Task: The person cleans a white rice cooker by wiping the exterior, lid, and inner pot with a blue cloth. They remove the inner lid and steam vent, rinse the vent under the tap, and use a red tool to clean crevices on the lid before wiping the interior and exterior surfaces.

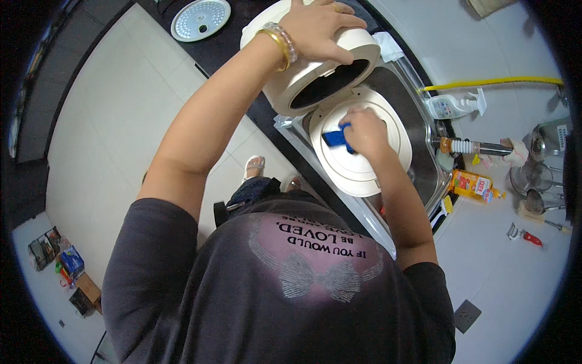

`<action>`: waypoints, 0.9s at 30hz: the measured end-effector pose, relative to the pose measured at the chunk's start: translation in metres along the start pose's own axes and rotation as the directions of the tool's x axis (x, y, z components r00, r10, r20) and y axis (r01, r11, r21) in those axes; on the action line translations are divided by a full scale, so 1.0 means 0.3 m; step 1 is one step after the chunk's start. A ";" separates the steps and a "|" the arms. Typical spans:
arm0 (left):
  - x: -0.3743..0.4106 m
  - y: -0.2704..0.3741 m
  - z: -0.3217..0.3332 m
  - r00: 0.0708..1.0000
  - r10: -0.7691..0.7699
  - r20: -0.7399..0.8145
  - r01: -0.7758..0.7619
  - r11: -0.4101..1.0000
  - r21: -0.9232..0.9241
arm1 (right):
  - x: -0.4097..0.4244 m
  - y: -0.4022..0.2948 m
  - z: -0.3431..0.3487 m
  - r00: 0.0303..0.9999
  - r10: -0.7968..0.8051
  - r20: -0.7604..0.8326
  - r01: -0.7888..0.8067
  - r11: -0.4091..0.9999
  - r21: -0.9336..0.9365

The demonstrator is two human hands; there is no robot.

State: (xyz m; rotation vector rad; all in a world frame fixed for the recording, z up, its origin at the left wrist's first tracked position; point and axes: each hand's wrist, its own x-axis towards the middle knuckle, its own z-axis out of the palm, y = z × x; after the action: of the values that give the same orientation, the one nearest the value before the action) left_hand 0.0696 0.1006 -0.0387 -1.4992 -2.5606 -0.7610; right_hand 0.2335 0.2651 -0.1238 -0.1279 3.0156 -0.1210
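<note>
A cream-coloured rice cooker [282, 86] lies tipped on its side at the sink's edge, its dark inside facing me. Its hinged lid [336, 175] hangs open over the steel sink [420, 182]. My left hand [320, 29], with bracelets at the wrist, is spread over the cooker's body and steadies it. In my right hand [369, 132] is a blue cloth [335, 138], bunched under the fingers and pressed against the lid's round face. Part of the cloth is hidden by the fingers.
A perforated round metal plate [200, 20] lies on the dark counter at the upper left. Along the wall side stand a spray bottle [454, 105], a faucet [482, 148], an orange detergent bottle [477, 186] and a yellow-bristled brush [445, 207]. Strainers [536, 177] hang on the wall.
</note>
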 end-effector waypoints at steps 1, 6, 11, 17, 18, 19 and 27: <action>0.000 0.002 -0.001 1.000 -0.018 -0.016 0.019 0.999 0.045 | 0.010 -0.008 -0.035 0.997 0.025 -0.073 -0.016 0.992 0.125; 0.016 0.002 0.019 1.000 -0.022 -0.010 0.022 1.000 0.013 | -0.029 0.054 0.069 0.995 -0.039 0.089 0.055 0.983 -0.177; 0.012 -0.013 0.005 1.000 -0.024 0.007 0.024 1.000 0.013 | -0.002 -0.026 -0.047 0.857 -0.102 -0.505 0.059 0.993 -0.100; 0.015 0.019 0.008 0.998 -0.060 0.004 0.060 0.997 0.039 | 0.001 0.038 0.014 0.974 -0.058 -0.219 0.025 0.988 -0.150; 0.017 0.013 0.013 0.998 -0.062 -0.010 0.063 0.997 0.046 | 0.006 0.027 0.022 0.962 -0.088 -0.260 0.027 0.972 -0.231; 0.019 0.017 0.022 0.998 -0.056 -0.015 0.056 0.997 0.047 | -0.007 0.023 0.038 0.949 -0.108 -0.295 0.013 0.952 -0.307; 0.009 0.047 0.003 0.997 -0.070 0.016 0.069 0.997 0.035 | -0.121 0.080 0.081 0.990 -0.097 0.106 0.097 0.995 0.008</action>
State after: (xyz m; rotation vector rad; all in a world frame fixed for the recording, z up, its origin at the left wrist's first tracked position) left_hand 0.0801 0.1089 -0.0334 -1.4196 -2.6367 -0.7106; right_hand 0.2706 0.2905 -0.1455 -0.2719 2.9033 -0.1229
